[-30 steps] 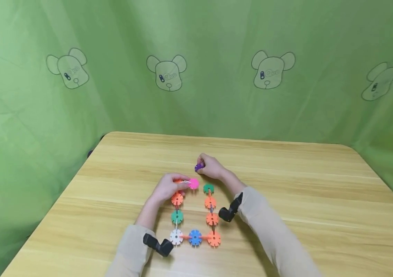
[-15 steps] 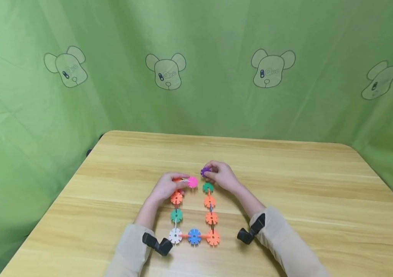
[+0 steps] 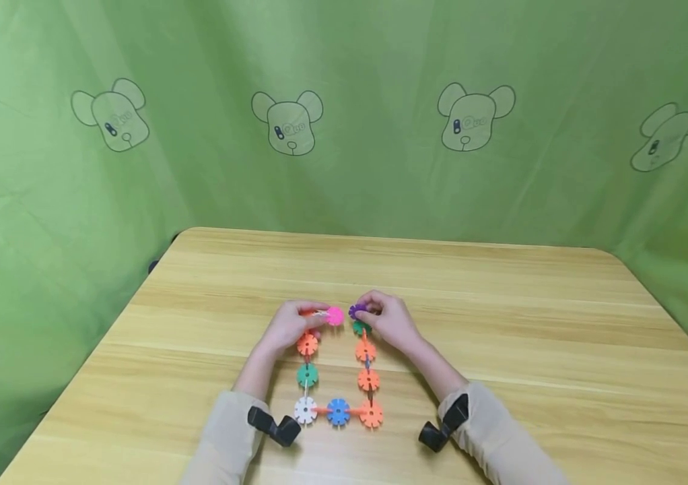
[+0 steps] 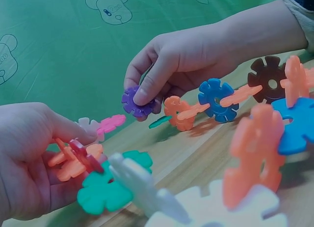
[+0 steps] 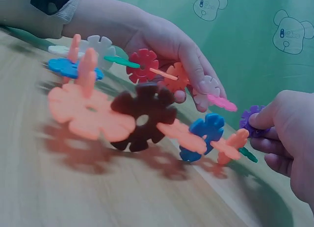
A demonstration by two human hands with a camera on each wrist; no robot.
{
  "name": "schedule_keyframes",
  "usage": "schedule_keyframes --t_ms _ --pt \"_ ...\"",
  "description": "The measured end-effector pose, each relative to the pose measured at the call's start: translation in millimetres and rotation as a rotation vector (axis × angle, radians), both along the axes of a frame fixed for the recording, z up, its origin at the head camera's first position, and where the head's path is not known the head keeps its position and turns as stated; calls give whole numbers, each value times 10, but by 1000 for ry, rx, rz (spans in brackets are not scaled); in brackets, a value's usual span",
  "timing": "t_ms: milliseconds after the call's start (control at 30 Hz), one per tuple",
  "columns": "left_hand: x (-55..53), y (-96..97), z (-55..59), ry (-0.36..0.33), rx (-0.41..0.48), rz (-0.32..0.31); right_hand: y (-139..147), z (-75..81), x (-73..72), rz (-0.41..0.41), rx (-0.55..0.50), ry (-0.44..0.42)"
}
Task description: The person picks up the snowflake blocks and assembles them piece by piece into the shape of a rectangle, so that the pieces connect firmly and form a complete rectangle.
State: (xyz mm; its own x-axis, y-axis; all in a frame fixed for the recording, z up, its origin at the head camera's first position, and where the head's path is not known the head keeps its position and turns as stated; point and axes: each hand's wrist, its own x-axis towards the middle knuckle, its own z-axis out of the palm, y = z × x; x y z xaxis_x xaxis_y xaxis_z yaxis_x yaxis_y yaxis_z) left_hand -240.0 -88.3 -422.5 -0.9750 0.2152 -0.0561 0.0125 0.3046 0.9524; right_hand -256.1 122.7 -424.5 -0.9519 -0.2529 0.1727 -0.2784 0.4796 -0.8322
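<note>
A U-shaped chain of notched plastic snowflake discs lies on the table in front of me. My left hand (image 3: 285, 328) pinches a white snowflake disc (image 5: 210, 85) at the chain's far left, and a pink disc (image 3: 334, 316) sticks out from it to the right. Between the thumb and fingers of my right hand (image 3: 394, 325) is a loose purple snowflake disc (image 4: 131, 102), held on edge. It overlaps the green end disc (image 3: 361, 328) of the right side in the head view. In the right wrist view the purple disc stands apart from the pink one.
Down the right side run orange discs (image 3: 369, 380) joined by upright blue and brown discs (image 5: 143, 120). The near side has a white disc (image 3: 305, 410), a blue disc (image 3: 338, 412) and an orange corner disc. A green curtain (image 3: 380, 188) hangs behind the wooden table (image 3: 532, 323).
My right hand has come back toward me and slightly right with the purple disc, down to the green end disc. My left hand keeps its hold almost in place.
</note>
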Motion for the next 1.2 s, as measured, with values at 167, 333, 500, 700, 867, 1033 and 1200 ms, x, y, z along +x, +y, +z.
schedule_keyframes --t_ms 167,333,500,700,867,1033,1200 --pt "2 -1 17 -6 6 6 -10 -22 20 19 25 51" --pt "5 -4 26 -9 20 -3 -16 -38 38 45 70 114" --pt "-1 2 21 3 -2 -3 -27 -18 63 68 117 159" --pt "2 23 18 18 21 -20 -34 -12 74 91 151 229" --pt "7 30 20 27 11 -50 -40 -24 71 96 161 288" --pt "8 26 20 55 -33 -85 -43 -28 69 99 172 304" --pt "3 36 16 73 -62 -102 -31 -21 78 102 167 264"
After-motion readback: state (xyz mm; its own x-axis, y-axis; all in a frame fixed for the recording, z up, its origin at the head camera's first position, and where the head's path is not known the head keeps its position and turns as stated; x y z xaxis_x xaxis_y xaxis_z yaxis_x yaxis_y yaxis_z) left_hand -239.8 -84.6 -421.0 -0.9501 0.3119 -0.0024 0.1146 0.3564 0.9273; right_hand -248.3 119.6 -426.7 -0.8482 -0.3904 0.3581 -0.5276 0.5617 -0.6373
